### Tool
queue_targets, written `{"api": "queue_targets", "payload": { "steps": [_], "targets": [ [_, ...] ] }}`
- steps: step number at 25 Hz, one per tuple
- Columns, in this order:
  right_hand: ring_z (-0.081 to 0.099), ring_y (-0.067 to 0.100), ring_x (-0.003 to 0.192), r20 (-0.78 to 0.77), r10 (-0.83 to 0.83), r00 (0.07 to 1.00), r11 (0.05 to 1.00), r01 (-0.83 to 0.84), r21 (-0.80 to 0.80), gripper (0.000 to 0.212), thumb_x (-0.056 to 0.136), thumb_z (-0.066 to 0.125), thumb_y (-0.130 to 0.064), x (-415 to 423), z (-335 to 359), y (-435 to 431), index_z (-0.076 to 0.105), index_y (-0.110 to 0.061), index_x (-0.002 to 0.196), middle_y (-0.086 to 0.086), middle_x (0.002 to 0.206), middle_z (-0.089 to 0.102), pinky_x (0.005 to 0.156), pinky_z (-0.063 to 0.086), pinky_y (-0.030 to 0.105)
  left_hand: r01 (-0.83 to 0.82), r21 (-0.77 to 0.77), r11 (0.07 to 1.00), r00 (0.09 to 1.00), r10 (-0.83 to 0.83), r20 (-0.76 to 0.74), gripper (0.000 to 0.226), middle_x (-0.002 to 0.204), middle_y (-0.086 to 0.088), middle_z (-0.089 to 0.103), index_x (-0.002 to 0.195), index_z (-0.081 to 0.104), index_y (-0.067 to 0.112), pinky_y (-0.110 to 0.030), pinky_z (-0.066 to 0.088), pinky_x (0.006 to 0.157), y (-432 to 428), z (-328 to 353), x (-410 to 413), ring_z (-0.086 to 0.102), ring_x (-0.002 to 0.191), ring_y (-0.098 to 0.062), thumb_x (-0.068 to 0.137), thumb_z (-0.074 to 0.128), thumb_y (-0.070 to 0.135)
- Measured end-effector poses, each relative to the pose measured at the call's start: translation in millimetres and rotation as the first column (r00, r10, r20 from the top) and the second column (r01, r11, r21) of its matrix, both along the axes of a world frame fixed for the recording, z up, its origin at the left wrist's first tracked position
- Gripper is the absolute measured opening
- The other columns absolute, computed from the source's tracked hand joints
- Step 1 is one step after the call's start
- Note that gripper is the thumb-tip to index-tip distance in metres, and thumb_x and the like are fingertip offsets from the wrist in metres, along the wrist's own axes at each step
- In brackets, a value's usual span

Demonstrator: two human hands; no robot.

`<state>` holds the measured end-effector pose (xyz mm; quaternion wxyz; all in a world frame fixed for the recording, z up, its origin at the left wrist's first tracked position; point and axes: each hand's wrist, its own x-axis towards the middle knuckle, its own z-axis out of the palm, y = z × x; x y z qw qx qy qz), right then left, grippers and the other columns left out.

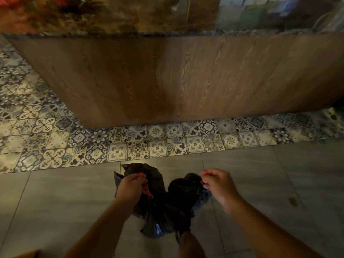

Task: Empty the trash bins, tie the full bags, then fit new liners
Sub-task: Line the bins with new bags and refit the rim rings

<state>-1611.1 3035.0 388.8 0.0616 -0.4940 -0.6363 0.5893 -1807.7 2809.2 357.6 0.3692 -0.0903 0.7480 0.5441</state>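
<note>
Now | left hand [131, 187], right hand [217, 185] grip drawstrings [147, 192] | bag [167, 211] apart from counter [186, 81]

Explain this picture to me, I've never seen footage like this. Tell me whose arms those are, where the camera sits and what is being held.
There is no machine here: a person wears one wide-angle camera on the head, looking forward and down, so the two bare arms are the person's own. The left hand and the right hand each hold an end of the orange drawstring of a crumpled black plastic trash bag, one to each side. Beneath are plain grey floor tiles, then a band of patterned blue-and-cream tiles and a brown wood-grain counter front.
</note>
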Motion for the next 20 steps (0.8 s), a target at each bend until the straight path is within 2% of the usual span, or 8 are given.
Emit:
{"api": "queue_targets", "payload": {
  "steps": [3, 6, 9, 13, 16, 20],
  "targets": [
    [0.07, 0.011, 0.061, 0.015, 0.093, 0.996, 0.996, -0.093, -0.004, 0.026, 0.087, 0.069, -0.016, -57.8, -12.5, 41.1, 0.082, -0.038, 0.083, -0.002, 0.071, 0.077, 0.067, 0.058, 0.036, -0.06, -0.062, 0.996, 0.998, 0.061, 0.019, 0.017, 0.082, -0.017, 0.072, 0.097, 0.077, 0.005, -0.04, 0.054, 0.074, 39.7, -8.1, -47.8, 0.069, 0.076, -0.027, 0.1, 0.06, 0.004],
    [0.072, 0.011, 0.064, 0.041, 0.155, 0.987, 0.987, -0.154, -0.036, 0.025, 0.089, 0.069, -0.02, -112.0, -17.3, 84.3, 0.082, -0.041, 0.085, -0.005, 0.076, 0.078, 0.073, 0.062, 0.038, -0.09, -0.101, 0.991, 0.995, 0.094, 0.034, 0.017, 0.081, -0.017, 0.073, 0.095, 0.077, 0.004, -0.032, 0.053, 0.064, 82.4, -9.2, -93.3, 0.07, 0.072, -0.025, 0.099, 0.061, 0.004],
    [0.073, 0.008, 0.068, 0.055, 0.18, 0.982, 0.983, -0.178, -0.044, 0.025, 0.092, 0.069, -0.02, -161.6, -21.0, 123.9, 0.081, -0.042, 0.088, -0.009, 0.079, 0.078, 0.072, 0.062, 0.033, -0.086, -0.109, 0.99, 0.996, 0.089, 0.021, 0.016, 0.079, -0.014, 0.072, 0.093, 0.076, 0.005, -0.033, 0.052, 0.067, 120.4, -8.6, -135.3, 0.069, 0.076, -0.026, 0.099, 0.062, 0.006],
    [0.073, 0.009, 0.071, 0.083, 0.158, 0.984, 0.986, -0.153, -0.063, 0.025, 0.094, 0.07, -0.015, -223.8, -30.9, 163.9, 0.081, -0.036, 0.086, -0.009, 0.083, 0.078, 0.077, 0.064, 0.036, -0.057, -0.098, 0.994, 0.997, 0.062, 0.053, 0.018, 0.082, -0.015, 0.072, 0.094, 0.075, 0.005, -0.037, 0.052, 0.07, 158.9, -20.6, -194.1, 0.069, 0.079, -0.028, 0.101, 0.06, 0.011],
    [0.073, 0.007, 0.068, 0.111, 0.135, 0.985, 0.991, -0.131, -0.039, 0.03, 0.095, 0.07, -0.013, -271.3, -39.8, 187.2, 0.081, -0.039, 0.083, -0.012, 0.08, 0.077, 0.07, 0.062, 0.03, -0.029, -0.121, 0.992, 0.996, 0.039, 0.082, 0.02, 0.086, -0.016, 0.077, 0.093, 0.077, 0.009, -0.044, 0.056, 0.076, 183.2, -33.4, -239.7, 0.073, 0.084, -0.032, 0.102, 0.061, 0.018],
    [0.074, 0.008, 0.07, 0.15, 0.1, 0.984, 0.995, -0.096, -0.031, 0.03, 0.095, 0.07, -0.017, -337.1, -50.6, 213.1, 0.081, -0.042, 0.082, -0.013, 0.079, 0.077, 0.069, 0.057, 0.029, 0.012, -0.125, 0.992, 0.994, 0.001, 0.105, 0.023, 0.078, -0.013, 0.076, 0.089, 0.077, 0.011, -0.043, 0.054, 0.069, 212.0, -48.2, -301.1, 0.07, 0.074, -0.028, 0.102, 0.063, 0.022]
  ]
}}
